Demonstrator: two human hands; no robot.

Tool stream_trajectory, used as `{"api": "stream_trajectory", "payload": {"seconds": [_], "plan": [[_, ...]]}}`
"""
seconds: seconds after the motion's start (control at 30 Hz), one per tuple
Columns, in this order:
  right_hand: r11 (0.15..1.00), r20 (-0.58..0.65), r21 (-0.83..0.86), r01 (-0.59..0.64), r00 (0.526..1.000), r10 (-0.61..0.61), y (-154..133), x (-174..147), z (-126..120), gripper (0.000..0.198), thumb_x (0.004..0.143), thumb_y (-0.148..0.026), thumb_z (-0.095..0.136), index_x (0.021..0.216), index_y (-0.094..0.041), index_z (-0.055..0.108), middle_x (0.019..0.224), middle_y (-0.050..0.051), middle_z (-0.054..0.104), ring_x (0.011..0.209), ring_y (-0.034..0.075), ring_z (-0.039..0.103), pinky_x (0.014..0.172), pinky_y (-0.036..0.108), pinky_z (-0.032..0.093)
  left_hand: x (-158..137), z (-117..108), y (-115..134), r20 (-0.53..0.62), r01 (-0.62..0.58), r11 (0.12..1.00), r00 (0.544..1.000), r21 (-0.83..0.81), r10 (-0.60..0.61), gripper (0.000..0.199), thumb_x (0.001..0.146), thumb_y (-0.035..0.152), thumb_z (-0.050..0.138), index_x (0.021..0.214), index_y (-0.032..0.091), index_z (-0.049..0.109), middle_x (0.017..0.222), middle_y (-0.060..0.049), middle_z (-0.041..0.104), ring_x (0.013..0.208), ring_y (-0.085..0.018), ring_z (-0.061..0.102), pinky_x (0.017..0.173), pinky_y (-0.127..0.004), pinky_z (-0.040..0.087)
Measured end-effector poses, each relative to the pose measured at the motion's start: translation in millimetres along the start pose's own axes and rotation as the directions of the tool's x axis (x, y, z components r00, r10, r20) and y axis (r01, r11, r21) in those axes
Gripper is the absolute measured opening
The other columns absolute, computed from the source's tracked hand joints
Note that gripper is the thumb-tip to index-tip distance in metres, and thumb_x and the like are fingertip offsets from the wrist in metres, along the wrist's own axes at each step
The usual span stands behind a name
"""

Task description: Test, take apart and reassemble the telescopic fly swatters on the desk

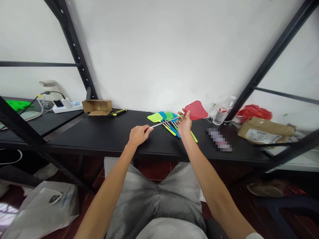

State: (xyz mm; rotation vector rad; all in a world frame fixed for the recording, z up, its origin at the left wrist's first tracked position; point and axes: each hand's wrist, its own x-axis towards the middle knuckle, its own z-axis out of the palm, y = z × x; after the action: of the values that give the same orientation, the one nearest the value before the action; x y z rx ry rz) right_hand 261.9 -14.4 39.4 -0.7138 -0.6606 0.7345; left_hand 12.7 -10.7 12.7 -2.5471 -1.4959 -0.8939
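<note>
From my remote seat I see first the white wall (174,49), and below it the long black desk (94,134). On the floor, at the lower left, there is a pale bag (53,205). At the far right, beyond the frame post, rests a brown parcel (265,129) with a white label. The red swatter (196,110) is held above the middle of the desk, its head toward the right and its handle toward the left. Below its shaft, the other swatters (169,115), green, yellow-green and blue, lie overlapping on the desk; I cannot tell whether the red one touches them. The open box (97,108) lies at the left, and the bottle (221,114) stands at the right, near the wall. My left hand (139,135), out there, has its fingers closed around the handle of the red swatter, while the fingers of my right hand (184,124) pinch it near the head. The smallest thing, a black and yellow cutter (119,113), lies just beside the box.
</note>
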Motion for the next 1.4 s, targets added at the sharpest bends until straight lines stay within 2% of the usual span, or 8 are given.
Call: {"api": "stream_trajectory", "payload": {"seconds": [0.17, 0.37, 0.5, 0.63, 0.8, 1.13, 1.27, 1.4], "plan": [[0.997, -0.003, 0.075, -0.010, 1.000, 0.010, 1.6, -3.4, 4.0, 0.046, 0.081, -0.064, 0.064, 0.103, -0.024, 0.070, 0.093, 0.003, 0.069, 0.073, 0.012, 0.060, 0.052, 0.021, 0.043, -0.8, 0.5, -1.1, -0.009, 0.009, 1.000, 1.000, 0.007, -0.009, 0.049, 0.098, 0.058, 0.036, 0.096, 0.027, 0.073, 0.082, -0.006, 0.074, 0.081, -0.025, 0.068, 0.062, -0.029, 0.034], [0.999, 0.105, 0.035, -0.024, 0.994, 0.021, 5.6, -18.9, 19.4, 0.043, 0.084, -0.064, 0.062, 0.097, -0.023, 0.067, 0.091, 0.003, 0.070, 0.075, 0.013, 0.062, 0.052, 0.021, 0.043, -1.3, 1.3, -0.6, -0.008, 0.012, 1.000, 1.000, -0.006, -0.012, 0.048, 0.099, 0.056, 0.035, 0.098, 0.027, 0.073, 0.082, -0.006, 0.073, 0.082, -0.025, 0.068, 0.065, -0.029, 0.036], [0.996, 0.217, -0.013, -0.087, 0.972, 0.088, 28.7, -48.1, 41.6, 0.042, 0.087, -0.063, 0.058, 0.098, -0.023, 0.066, 0.089, 0.003, 0.072, 0.071, 0.013, 0.063, 0.052, 0.021, 0.043, -1.9, 1.0, -1.1, -0.018, 0.013, 0.999, 1.000, -0.031, -0.013, 0.048, 0.100, 0.055, 0.034, 0.100, 0.026, 0.072, 0.082, -0.006, 0.073, 0.081, -0.025, 0.068, 0.066, -0.029, 0.035], [0.988, 0.303, -0.034, -0.149, 0.941, 0.152, 51.5, -70.4, 55.3, 0.042, 0.089, -0.061, 0.054, 0.105, -0.023, 0.063, 0.094, 0.005, 0.074, 0.076, 0.015, 0.067, 0.052, 0.022, 0.044, -3.0, -0.1, -3.0, -0.008, 0.030, 0.999, 1.000, -0.042, -0.030, 0.048, 0.099, 0.055, 0.034, 0.098, 0.026, 0.072, 0.083, -0.007, 0.074, 0.081, -0.025, 0.068, 0.067, -0.029, 0.036], [0.988, 0.327, -0.043, -0.147, 0.933, 0.153, 55.4, -71.7, 55.6, 0.042, 0.090, -0.062, 0.053, 0.104, -0.023, 0.062, 0.096, 0.005, 0.075, 0.078, 0.016, 0.069, 0.053, 0.022, 0.045, -2.4, 1.7, -4.4, -0.015, 0.034, 0.996, 0.999, -0.079, -0.035, 0.045, 0.099, 0.054, 0.036, 0.101, 0.026, 0.072, 0.086, -0.008, 0.074, 0.085, -0.025, 0.068, 0.070, -0.029, 0.037], [0.991, 0.368, -0.061, -0.119, 0.920, 0.133, 52.3, -70.2, 68.2, 0.043, 0.090, -0.064, 0.053, 0.103, -0.024, 0.061, 0.091, 0.005, 0.074, 0.076, 0.016, 0.067, 0.054, 0.022, 0.046, -4.2, 2.6, -3.1, -0.065, 0.013, 0.994, 0.998, -0.104, -0.020, 0.042, 0.101, 0.048, 0.036, 0.097, 0.025, 0.070, 0.082, -0.006, 0.073, 0.080, -0.024, 0.068, 0.066, -0.029, 0.036], [0.983, 0.414, -0.125, -0.133, 0.894, 0.174, 60.8, -80.0, 67.6, 0.042, 0.088, -0.062, 0.056, 0.103, -0.023, 0.062, 0.095, 0.006, 0.074, 0.076, 0.016, 0.066, 0.055, 0.022, 0.045, -3.3, 4.2, -1.8, -0.040, -0.012, 0.985, 0.999, -0.173, 0.005, 0.043, 0.103, 0.045, 0.035, 0.103, 0.022, 0.071, 0.086, -0.008, 0.075, 0.079, -0.022, 0.069, 0.068, -0.027, 0.040], [0.967, 0.415, -0.221, -0.127, 0.885, 0.211, 74.2, -88.0, 64.5, 0.044, 0.085, -0.060, 0.059, 0.106, -0.022, 0.065, 0.106, 0.007, 0.073, 0.086, 0.018, 0.067, 0.060, 0.025, 0.047, -1.4, 5.4, -1.9, -0.020, -0.014, 0.983, 1.000, -0.185, 0.010, 0.042, 0.103, 0.041, 0.037, 0.097, 0.019, 0.072, 0.088, -0.010, 0.075, 0.082, -0.023, 0.070, 0.071, -0.028, 0.042]]}}
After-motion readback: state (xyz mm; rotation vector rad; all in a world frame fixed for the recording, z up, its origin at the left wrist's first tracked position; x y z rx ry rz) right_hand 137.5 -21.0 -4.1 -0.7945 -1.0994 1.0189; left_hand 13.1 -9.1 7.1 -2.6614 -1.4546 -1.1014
